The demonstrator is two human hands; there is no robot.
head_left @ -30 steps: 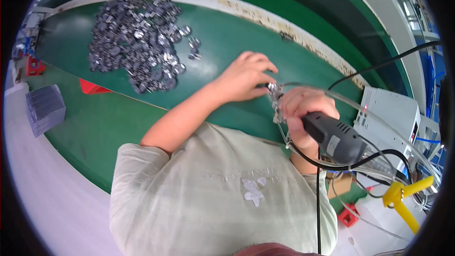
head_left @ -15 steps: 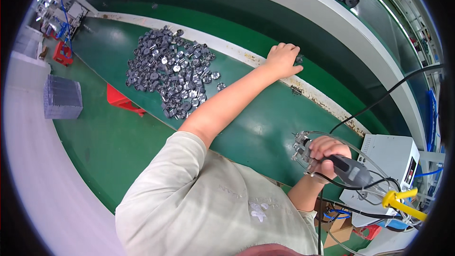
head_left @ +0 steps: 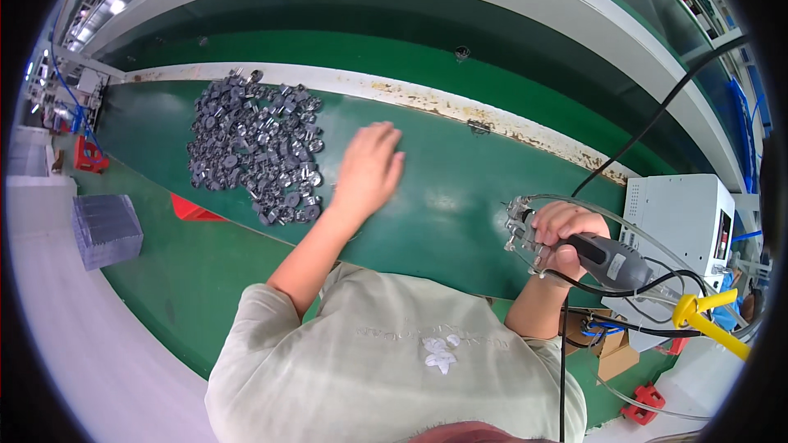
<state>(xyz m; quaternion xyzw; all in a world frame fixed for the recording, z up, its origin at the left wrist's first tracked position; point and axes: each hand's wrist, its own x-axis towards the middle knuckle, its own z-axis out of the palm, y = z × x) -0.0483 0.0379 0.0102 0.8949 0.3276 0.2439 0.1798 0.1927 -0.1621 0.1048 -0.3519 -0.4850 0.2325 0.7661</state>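
My left hand (head_left: 369, 166) is over the green workbench (head_left: 435, 234), just right of a heap of small dark round components (head_left: 254, 148) with shiny metal parts. Its fingers are stretched out, the thumb is apart, and nothing shows in it. At the right, my right hand (head_left: 568, 230) grips a grey corded hand tool (head_left: 611, 262), with a thin metal tip and clear fittings at its front. That tip points left over the bench and touches nothing. A single component (head_left: 462, 52) sits on the green strip beyond the white ledge, and a small dark piece (head_left: 478, 125) lies on the ledge.
A white control box (head_left: 677, 217) stands at the bench's right end. Clear tubes, black cables and a yellow tie (head_left: 698, 309) trail from the tool. The worn white ledge (head_left: 394, 94) runs along the far side. Grey stacked crates (head_left: 107, 230) stand on the floor at left.
My left hand has drawn back from beside the component beyond the ledge to the bench near the heap. My right hand keeps its hold on the tool. The view has shifted.
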